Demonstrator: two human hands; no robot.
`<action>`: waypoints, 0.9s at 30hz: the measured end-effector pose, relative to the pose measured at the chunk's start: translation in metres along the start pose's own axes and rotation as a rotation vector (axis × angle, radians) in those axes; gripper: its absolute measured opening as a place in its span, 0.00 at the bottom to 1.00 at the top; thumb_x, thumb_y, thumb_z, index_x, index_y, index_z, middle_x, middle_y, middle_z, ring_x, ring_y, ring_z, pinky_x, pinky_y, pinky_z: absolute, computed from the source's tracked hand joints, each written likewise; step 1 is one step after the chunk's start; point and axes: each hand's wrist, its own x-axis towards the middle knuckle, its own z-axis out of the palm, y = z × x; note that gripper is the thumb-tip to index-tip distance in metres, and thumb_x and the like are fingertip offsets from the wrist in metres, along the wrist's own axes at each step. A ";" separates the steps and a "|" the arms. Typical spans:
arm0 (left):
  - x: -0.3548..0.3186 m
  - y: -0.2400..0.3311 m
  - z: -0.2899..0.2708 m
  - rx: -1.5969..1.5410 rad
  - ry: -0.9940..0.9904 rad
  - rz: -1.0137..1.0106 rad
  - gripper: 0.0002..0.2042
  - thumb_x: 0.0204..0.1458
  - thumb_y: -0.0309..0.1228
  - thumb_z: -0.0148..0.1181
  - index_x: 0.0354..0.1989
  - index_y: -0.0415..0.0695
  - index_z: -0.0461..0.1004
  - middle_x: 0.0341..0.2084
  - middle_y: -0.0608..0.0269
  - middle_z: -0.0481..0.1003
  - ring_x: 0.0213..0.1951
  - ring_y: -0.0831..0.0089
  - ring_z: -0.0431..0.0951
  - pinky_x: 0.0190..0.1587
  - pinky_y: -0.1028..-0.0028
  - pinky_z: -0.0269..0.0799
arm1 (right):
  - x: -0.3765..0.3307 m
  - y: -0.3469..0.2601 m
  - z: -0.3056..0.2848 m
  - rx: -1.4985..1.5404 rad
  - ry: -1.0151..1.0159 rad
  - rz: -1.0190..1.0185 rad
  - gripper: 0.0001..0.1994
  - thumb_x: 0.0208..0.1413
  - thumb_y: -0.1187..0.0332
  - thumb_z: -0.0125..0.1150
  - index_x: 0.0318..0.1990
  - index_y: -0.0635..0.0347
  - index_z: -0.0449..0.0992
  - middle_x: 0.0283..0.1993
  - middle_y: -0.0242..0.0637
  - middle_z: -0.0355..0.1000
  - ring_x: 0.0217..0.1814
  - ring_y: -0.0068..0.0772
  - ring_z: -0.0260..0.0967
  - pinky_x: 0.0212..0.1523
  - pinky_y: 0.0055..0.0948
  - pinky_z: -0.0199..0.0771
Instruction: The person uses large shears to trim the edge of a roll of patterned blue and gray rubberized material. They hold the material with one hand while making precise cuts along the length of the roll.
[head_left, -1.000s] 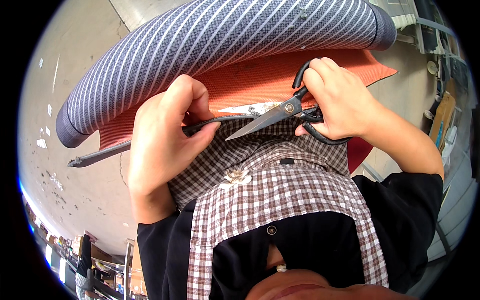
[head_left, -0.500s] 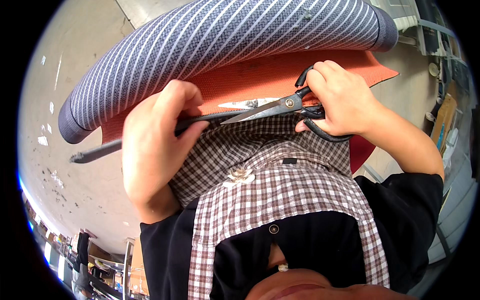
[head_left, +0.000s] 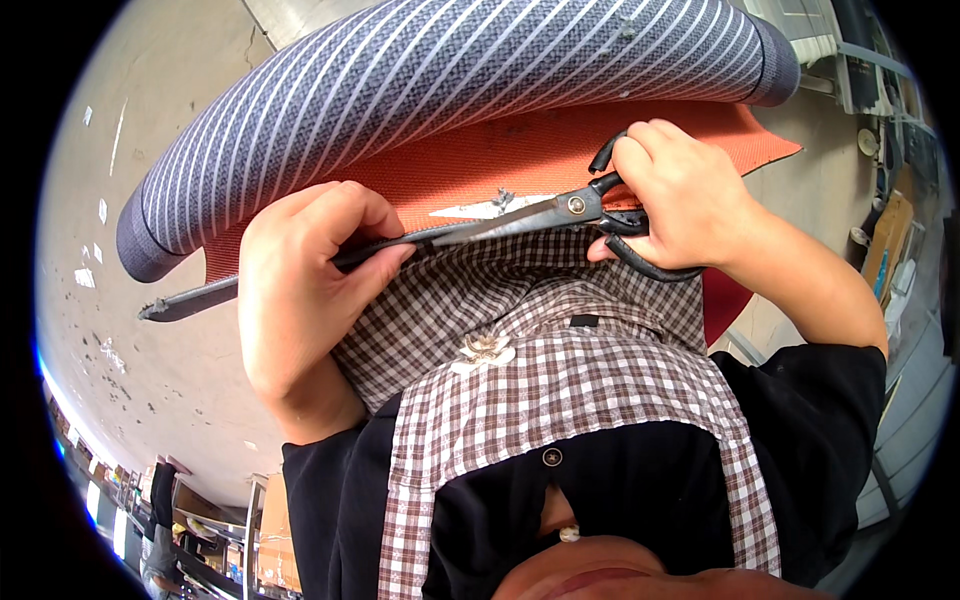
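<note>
A grey mat (head_left: 450, 75) with white diagonal stripes lies partly rolled across my lap, its orange backing (head_left: 480, 150) showing along the near side. My left hand (head_left: 310, 270) pinches the mat's dark edge strip (head_left: 200, 298), whose loose end sticks out to the left. In my right hand (head_left: 675, 200) are black-handled scissors (head_left: 575, 205), held by the loops. Their blades point left along the edge, one lying over the orange backing and the other on the near side. A small grey scrap of fluff (head_left: 503, 200) sits by the upper blade.
I wear a brown checked apron (head_left: 580, 370). White paper bits (head_left: 84, 277) lie on the concrete floor at the left. A cardboard box (head_left: 277, 540) stands at the lower left, and a cardboard piece (head_left: 890, 240) at the right. Another person's leg (head_left: 160, 500) shows far lower left.
The left hand's fingers have closed onto the edge strip. The scissor blades have shifted slightly, and a bit of grey fluff now shows at the upper blade.
</note>
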 end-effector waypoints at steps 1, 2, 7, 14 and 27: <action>0.000 0.000 0.001 -0.006 -0.001 -0.004 0.13 0.35 0.20 0.74 0.27 0.40 0.74 0.23 0.58 0.76 0.27 0.61 0.79 0.30 0.69 0.73 | 0.001 -0.001 -0.001 0.001 0.044 -0.025 0.37 0.42 0.37 0.73 0.42 0.66 0.72 0.41 0.45 0.68 0.47 0.49 0.69 0.45 0.42 0.76; 0.000 -0.001 0.001 0.001 -0.003 -0.004 0.13 0.34 0.20 0.74 0.28 0.40 0.74 0.23 0.59 0.75 0.27 0.62 0.78 0.30 0.69 0.73 | 0.002 -0.003 -0.002 0.003 0.087 -0.050 0.37 0.42 0.37 0.73 0.42 0.66 0.72 0.41 0.46 0.68 0.47 0.49 0.68 0.45 0.42 0.76; 0.000 0.000 0.004 -0.026 0.015 -0.008 0.17 0.33 0.18 0.74 0.30 0.40 0.71 0.22 0.61 0.74 0.25 0.64 0.77 0.29 0.70 0.73 | 0.006 -0.007 -0.003 0.017 0.050 -0.019 0.37 0.42 0.37 0.73 0.42 0.66 0.71 0.41 0.46 0.67 0.47 0.49 0.68 0.48 0.43 0.75; -0.001 -0.003 0.006 -0.067 0.006 -0.008 0.20 0.32 0.17 0.74 0.34 0.40 0.69 0.23 0.61 0.73 0.25 0.65 0.77 0.29 0.71 0.73 | 0.007 -0.011 0.000 0.003 -0.052 0.083 0.37 0.43 0.36 0.72 0.42 0.66 0.72 0.41 0.45 0.68 0.47 0.47 0.69 0.46 0.41 0.77; -0.015 -0.004 -0.006 -0.007 0.055 -0.127 0.20 0.32 0.14 0.72 0.34 0.40 0.70 0.25 0.60 0.75 0.29 0.63 0.79 0.34 0.70 0.75 | 0.013 -0.014 -0.004 -0.024 0.050 -0.030 0.36 0.42 0.38 0.73 0.41 0.66 0.71 0.41 0.44 0.68 0.46 0.47 0.68 0.47 0.41 0.76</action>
